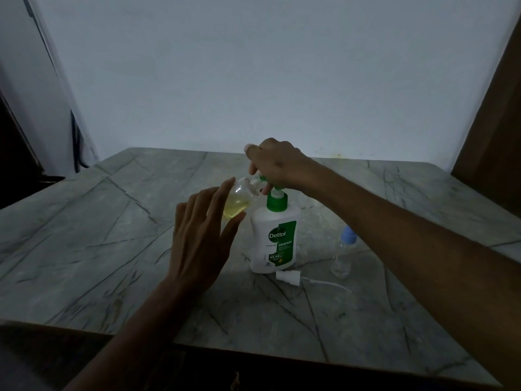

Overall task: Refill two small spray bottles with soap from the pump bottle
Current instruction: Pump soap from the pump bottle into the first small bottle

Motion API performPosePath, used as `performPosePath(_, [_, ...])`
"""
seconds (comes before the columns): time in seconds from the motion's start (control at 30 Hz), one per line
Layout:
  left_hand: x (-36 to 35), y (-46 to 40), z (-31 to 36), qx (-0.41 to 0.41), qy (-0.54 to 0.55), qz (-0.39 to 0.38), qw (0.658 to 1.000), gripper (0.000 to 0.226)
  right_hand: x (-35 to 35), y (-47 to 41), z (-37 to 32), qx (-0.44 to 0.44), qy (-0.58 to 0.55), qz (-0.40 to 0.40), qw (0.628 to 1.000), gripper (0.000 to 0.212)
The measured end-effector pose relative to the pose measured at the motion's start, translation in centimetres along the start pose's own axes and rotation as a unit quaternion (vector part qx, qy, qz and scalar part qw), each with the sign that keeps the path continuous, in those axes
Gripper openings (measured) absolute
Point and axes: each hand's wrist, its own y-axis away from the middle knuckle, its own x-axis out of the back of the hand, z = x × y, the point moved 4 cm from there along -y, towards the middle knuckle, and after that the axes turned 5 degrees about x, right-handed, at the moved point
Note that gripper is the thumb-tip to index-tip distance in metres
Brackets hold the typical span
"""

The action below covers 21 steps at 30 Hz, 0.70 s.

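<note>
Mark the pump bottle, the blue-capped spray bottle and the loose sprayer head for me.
pump bottle (260, 241), head view, on its white body left of the label.
blue-capped spray bottle (341, 263), head view, on its clear body.
loose sprayer head (287, 278), head view, on its white collar.

White Dettol pump bottle (275, 241) stands upright on the table (112, 249) — a clear spray bottle (239, 200), part-filled yellow, tilts at its nozzle; a blue-capped spray bottle (342, 255) stands right.

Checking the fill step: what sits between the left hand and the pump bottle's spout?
A small tilted bottle holding yellowish liquid, seen in the head view.
</note>
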Motion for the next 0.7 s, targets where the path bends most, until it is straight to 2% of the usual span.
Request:
performPosePath(0.2, [-0.2, 0.1, -0.1, 0.006, -0.001, -0.008, 1.000, 0.062, -0.4, 0.2, 0.0, 0.011, -0.010, 0.029, 0.999, 0.045])
performPosePath(0.47, [0.0, 0.0, 0.1, 0.000, 0.005, 0.004, 1.000, 0.063, 0.3, 0.4, -0.7, 0.010, 0.010, 0.009, 1.000, 0.047])
performPosePath(0.7, [-0.2, 0.1, 0.0, 0.002, 0.003, -0.004, 1.000, 0.063, -0.5, 0.7, -0.1, 0.004, -0.035, 0.006, 0.999, 0.045])
